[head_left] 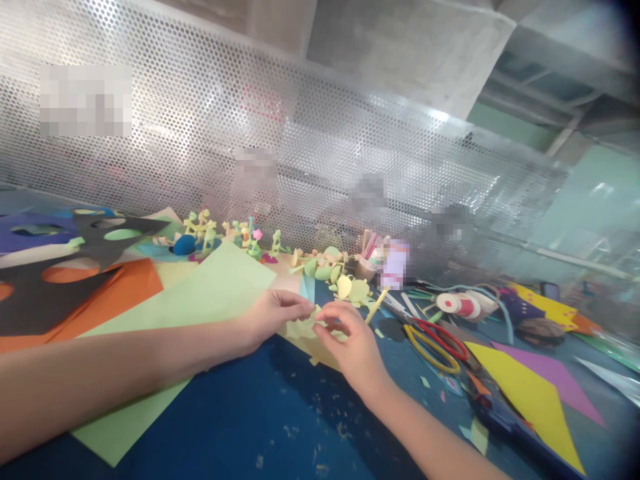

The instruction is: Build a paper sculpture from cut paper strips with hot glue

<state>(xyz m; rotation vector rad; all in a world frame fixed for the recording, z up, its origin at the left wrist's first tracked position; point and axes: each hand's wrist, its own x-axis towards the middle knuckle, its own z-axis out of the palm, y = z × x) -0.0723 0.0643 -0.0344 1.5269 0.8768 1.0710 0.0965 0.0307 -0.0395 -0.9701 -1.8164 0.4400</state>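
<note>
My left hand and my right hand meet fingertip to fingertip at the middle of the view. Thumb and fingers of the left are pinched together. The right hand's fingers curl inward toward its thumb. A tiny pale bit seems to lie between the fingertips, too small and blurred to name. Beneath the hands is a pale yellow sheet of paper. A large light green paper sheet lies under my left forearm. Just beyond the hands are several pale green paper cutouts.
Small paper figures stand at the back left, near black paper with round holes and orange paper. To the right lie red- and yellow-handled scissors, a thread spool, a dark blue-handled tool and yellow paper. A perforated metal screen borders the table.
</note>
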